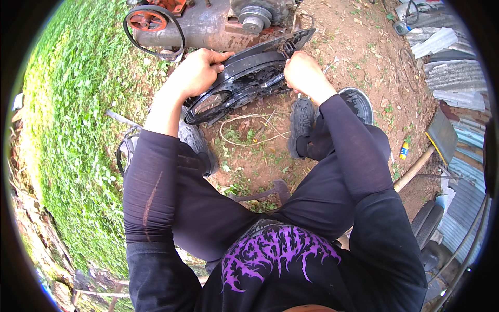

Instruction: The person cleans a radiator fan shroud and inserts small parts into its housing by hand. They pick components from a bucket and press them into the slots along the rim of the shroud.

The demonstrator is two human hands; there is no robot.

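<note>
Handling black fan shroud (243, 65)
Left hand (196, 75) is gripping its upper-left rim, right hand (306, 75) its right end; even pressure is probably limiting flex.

The left hand (198, 74) grips the upper left edge of a black frame (249, 65), its fingers along the rim; the right hand (306, 75) is closed at the frame's right end. The frame is tilted, with a curved band and openings. Just beyond the hands lies a rusty tank (208, 34), with a belt (180, 31) around a red wheel (147, 21) beyond the left hand, and a grey pulley (254, 18) between them. Nearer the body, below the hands, a pale cord (221, 129) loops over the soil between two grey shoes (301, 127). Right of the right hand are a bucket (368, 99) near the forearm and, well apart, corrugated sheets (457, 75).
</note>
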